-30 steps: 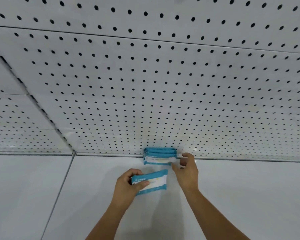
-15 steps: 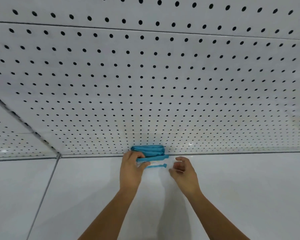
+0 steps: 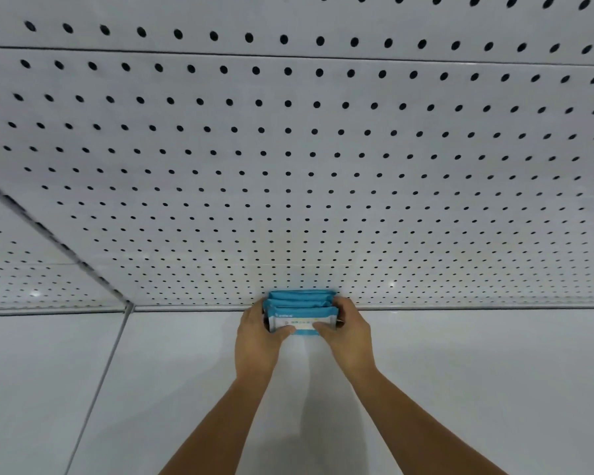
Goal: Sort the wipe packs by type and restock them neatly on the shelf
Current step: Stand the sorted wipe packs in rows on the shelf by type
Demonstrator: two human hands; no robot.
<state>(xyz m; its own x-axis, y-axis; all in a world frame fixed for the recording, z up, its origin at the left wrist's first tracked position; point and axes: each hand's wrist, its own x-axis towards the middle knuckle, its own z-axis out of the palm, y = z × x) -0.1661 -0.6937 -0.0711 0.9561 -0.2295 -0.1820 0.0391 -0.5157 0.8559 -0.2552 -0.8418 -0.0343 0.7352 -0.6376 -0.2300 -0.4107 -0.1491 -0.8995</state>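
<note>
Now I clamp both hands, left hand (image 3: 254, 337) and right hand (image 3: 348, 334), on the soft, light wipe packs (image 3: 300, 311) against the pegboard (image 3: 288, 166); fingers (image 3: 323, 326) grip the ends.

My hands around the wipe packs at the back of the shelf

The wipe packs (image 3: 300, 311) stand in a row, one behind the other, on the shelf (image 3: 477, 389), and the last one is right up against the back wall (image 3: 288, 166) with the holes. My left hand (image 3: 256, 341) is on the left side of the packs and my right hand (image 3: 348, 337) is on the right side, with the packs in between. Both my thumbs lie on the front pack. A line in the shelf (image 3: 98, 385) runs to the left of my left arm, well apart from the packs
</note>
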